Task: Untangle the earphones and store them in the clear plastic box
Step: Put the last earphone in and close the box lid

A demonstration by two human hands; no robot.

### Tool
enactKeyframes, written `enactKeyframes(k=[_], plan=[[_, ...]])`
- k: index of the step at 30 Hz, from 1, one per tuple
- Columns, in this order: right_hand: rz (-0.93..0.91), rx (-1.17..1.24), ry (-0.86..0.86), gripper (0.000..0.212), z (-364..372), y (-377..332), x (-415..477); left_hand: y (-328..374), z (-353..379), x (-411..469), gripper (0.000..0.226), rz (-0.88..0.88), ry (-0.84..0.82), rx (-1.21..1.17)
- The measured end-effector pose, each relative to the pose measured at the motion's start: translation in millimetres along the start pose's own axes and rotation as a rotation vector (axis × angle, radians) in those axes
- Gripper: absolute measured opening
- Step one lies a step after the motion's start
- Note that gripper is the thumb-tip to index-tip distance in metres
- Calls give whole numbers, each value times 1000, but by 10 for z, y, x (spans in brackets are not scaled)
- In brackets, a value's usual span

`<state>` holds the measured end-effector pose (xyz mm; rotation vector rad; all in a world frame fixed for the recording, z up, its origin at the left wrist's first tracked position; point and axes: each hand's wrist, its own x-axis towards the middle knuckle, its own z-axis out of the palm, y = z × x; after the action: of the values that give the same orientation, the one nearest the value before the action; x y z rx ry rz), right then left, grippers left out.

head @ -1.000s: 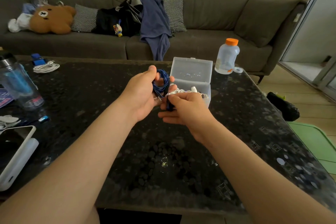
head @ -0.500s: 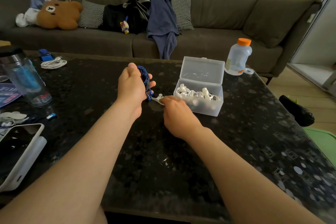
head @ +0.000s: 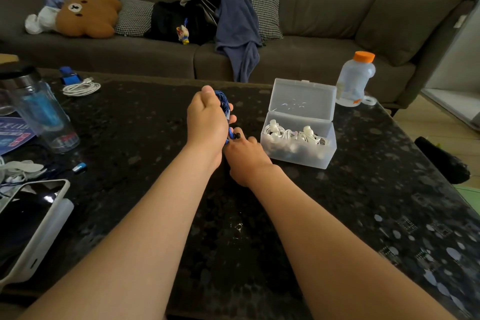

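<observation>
My left hand [head: 206, 119] grips a coil of blue earphones [head: 224, 104] wound round its fingers, above the middle of the dark stone table [head: 363, 189]. Just below and to its right, my right hand [head: 245, 160] pinches the loose end with the dark earbud [head: 235, 135]. The clear plastic box [head: 298, 156] stands to the right of both hands with its lid [head: 302, 100] up. White earphones [head: 291, 135] lie bundled inside it.
A clear bottle with an orange cap [head: 355, 78] stands behind the box. At the left are a tumbler [head: 42, 114], a coiled white cable [head: 81, 88], more white earphones [head: 20, 167] and a phone [head: 26, 221]. A grey sofa [head: 324, 26] runs along the back.
My right hand has drawn back from beside the box and come in under my left hand. The left hand still grips the blue coil. The camera has turned left.
</observation>
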<state>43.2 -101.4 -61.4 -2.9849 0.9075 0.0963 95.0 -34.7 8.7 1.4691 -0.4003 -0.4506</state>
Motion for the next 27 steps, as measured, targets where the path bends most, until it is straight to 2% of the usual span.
enactKeyframes(k=[5,10,12,15,18,21,24,27], plan=[[23,163,18,47,-131,17,-165,26,-24,-20,34,34,31,28],[119,355,-24,26,-245,119,-411,55,-33,-84,34,33,13,30],[163,373,-45,11,-246,181,-496,62,-39,-131,35,35,0,40],[216,346,-20,35,-240,236,-644,79,-47,-196,37,9,-26,58],[223,285,-34,45,-271,238,-800,82,-54,-247,39,-96,-75,72],[214,248,-14,38,-245,258,-902,82,-63,-276,39,-226,-109,47],[237,418,74,18,-307,365,-986,103,-68,-308,38,-270,-125,55],[234,576,314,30,-517,475,-1071,127,-86,-355,38,-297,-159,61]])
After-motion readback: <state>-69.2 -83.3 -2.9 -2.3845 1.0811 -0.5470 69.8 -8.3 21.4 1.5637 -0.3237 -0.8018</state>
